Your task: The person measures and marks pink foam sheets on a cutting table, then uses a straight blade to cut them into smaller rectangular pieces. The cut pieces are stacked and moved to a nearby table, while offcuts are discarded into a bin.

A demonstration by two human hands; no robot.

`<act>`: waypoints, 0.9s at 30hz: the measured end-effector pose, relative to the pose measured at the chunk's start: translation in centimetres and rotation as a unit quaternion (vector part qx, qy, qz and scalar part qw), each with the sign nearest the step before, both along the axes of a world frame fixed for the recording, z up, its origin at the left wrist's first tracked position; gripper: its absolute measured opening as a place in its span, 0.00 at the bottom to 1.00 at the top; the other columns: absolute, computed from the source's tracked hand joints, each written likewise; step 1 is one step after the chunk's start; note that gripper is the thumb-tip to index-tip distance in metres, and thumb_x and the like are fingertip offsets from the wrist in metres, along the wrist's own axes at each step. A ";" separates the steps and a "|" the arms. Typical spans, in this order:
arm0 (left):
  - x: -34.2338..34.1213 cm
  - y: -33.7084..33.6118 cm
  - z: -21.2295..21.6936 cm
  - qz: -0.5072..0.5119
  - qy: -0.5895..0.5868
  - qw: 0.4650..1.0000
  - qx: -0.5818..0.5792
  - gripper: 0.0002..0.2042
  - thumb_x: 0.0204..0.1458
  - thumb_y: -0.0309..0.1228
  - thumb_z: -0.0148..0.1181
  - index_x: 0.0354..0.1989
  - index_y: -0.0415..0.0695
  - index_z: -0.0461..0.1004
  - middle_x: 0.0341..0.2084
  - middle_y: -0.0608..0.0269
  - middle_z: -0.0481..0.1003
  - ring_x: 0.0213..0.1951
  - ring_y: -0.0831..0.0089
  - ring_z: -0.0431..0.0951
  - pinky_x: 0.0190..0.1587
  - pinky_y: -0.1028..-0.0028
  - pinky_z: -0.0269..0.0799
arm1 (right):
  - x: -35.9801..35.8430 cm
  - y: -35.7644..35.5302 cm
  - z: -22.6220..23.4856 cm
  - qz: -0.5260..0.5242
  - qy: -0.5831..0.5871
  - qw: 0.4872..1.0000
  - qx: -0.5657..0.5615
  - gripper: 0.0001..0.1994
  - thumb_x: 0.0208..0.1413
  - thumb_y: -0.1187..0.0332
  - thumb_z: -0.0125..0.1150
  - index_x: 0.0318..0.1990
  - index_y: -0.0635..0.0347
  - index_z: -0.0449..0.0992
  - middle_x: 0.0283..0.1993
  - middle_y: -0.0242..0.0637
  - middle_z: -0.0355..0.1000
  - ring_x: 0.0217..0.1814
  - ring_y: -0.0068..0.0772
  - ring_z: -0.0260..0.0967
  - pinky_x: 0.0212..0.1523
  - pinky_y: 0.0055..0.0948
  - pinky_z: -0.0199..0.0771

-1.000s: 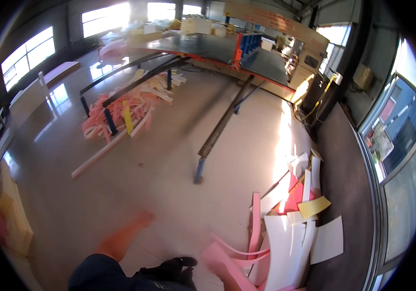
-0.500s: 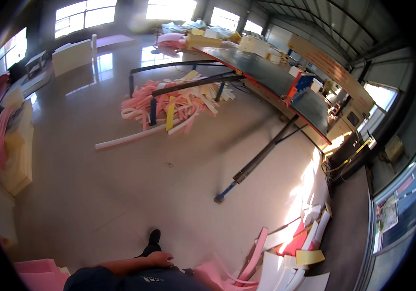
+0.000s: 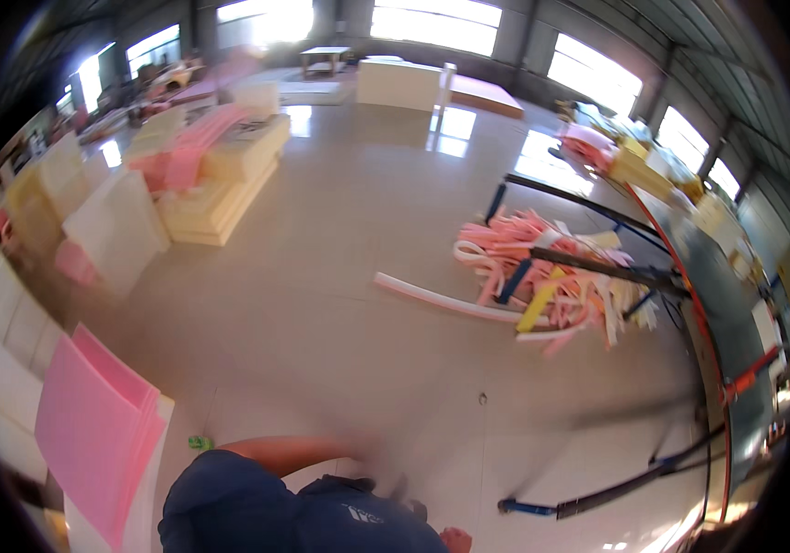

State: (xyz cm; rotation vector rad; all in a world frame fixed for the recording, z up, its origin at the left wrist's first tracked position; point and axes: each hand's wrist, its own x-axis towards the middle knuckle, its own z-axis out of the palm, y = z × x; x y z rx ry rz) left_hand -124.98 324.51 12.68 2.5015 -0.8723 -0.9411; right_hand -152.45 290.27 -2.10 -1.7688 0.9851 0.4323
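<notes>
My left hand [image 3: 363,449] hangs in front of my dark blue shirt, smeared by motion, so its fingers do not show clearly. Nothing can be made out in it. At the bottom edge a small part of my right hand [image 3: 456,538] peeks out beside the shirt; its fingers are mostly hidden. Neither hand touches any of the foam around me. Nearest on the left lies a stack of pink foam sheets [image 3: 100,433], their edges fanned, on top of white foam.
A long dark table with a red edge [image 3: 703,313] runs along the right. Beneath its frame lies a heap of pink, white and yellow foam strips [image 3: 542,267]. Cream foam blocks [image 3: 224,198] stand far left. A small green item [image 3: 199,443] lies on the floor.
My view has swung left, so the table and strip heap now sit farther right. The pink sheets at the left show more fully, and the scrap pile at lower right is out of view.
</notes>
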 end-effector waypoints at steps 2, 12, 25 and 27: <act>2.5 -0.2 0.1 0.056 -0.012 0.997 -0.044 0.23 0.53 0.47 0.59 0.53 0.48 0.73 0.48 0.55 0.77 0.53 0.53 0.74 0.53 0.57 0.71 | 5.2 0.0 0.2 0.083 0.027 0.996 0.008 0.12 0.52 0.62 0.60 0.43 0.51 0.81 0.41 0.41 0.79 0.44 0.37 0.77 0.41 0.39 0.77; 2.0 5.6 -9.3 0.209 0.089 0.966 0.120 0.23 0.53 0.50 0.54 0.41 0.41 0.81 0.44 0.47 0.78 0.49 0.52 0.76 0.53 0.57 0.71 | 26.9 -12.6 1.2 0.257 0.048 0.963 -0.058 0.16 0.51 0.65 0.62 0.47 0.59 0.78 0.39 0.44 0.78 0.39 0.35 0.77 0.35 0.37 0.77; -0.6 26.9 -8.8 0.848 -0.171 0.441 0.237 0.26 0.55 0.33 0.56 0.63 0.42 0.61 0.54 0.47 0.73 0.53 0.53 0.75 0.56 0.58 0.70 | 63.5 -5.3 -3.6 0.446 -0.170 0.847 -0.234 0.12 0.51 0.65 0.63 0.39 0.65 0.81 0.29 0.41 0.79 0.29 0.27 0.77 0.32 0.30 0.76; 8.8 30.1 -6.5 0.909 -0.263 0.299 0.122 0.34 0.56 0.36 0.57 0.68 0.36 0.52 0.59 0.41 0.67 0.60 0.52 0.69 0.63 0.60 0.63 | 69.9 -4.8 -0.5 0.336 -0.110 0.928 -0.123 0.13 0.52 0.64 0.64 0.40 0.65 0.81 0.29 0.39 0.79 0.29 0.26 0.76 0.30 0.28 0.76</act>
